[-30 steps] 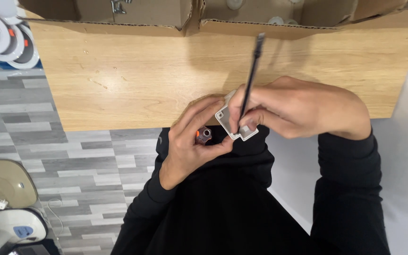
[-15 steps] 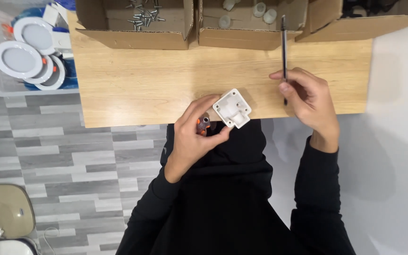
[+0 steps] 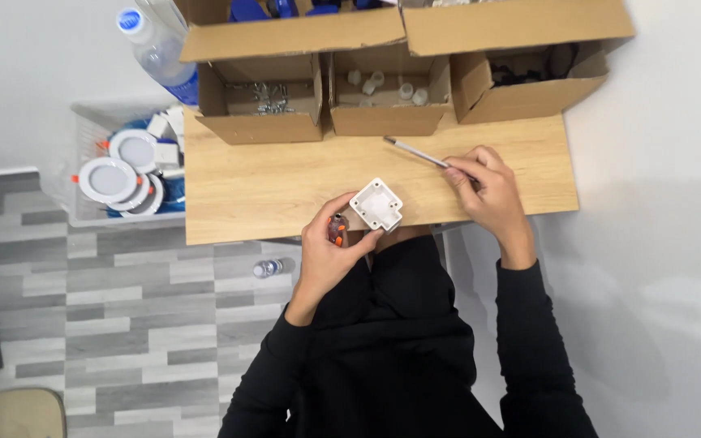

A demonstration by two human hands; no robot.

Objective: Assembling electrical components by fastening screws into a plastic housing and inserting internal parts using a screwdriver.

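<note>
- Far left: a clear plastic bin point(image 3: 83, 212) of round white recessed light fittings point(image 3: 109, 180) stands on the floor, touching the left end of the light wooden table point(image 3: 269, 182). A clear plastic bottle with a blue cap point(image 3: 152, 45) rises behind it. A wide leftward sweep of the arm could, in judgement, knock either one.
- Left hand point(image 3: 330, 251): its grip is closed on a small white square plastic housing point(image 3: 376, 204), pinched by one corner, with a small orange-and-dark part point(image 3: 337, 229) tucked in the palm. The housing sits over the near table edge, in front of the body. Held by so little, it could twist loose and fall to the grey plank floor point(image 3: 123, 324), where a small bottle point(image 3: 269, 268) already lies.
- Centre rear: three open brown cardboard boxes point(image 3: 383, 118) of small parts line the far edge, flaps raised; free table between boxes and hands is wide and bare.
- Right hand point(image 3: 484, 186): its grip is closed on a slim dark screwdriver point(image 3: 415, 152), whose shaft points up-left towards the middle box. Pushed further, the tip might catch the box wall.
- Right: the table ends just beyond the right hand, close to a white wall point(image 3: 659, 203); room that way is tight.
</note>
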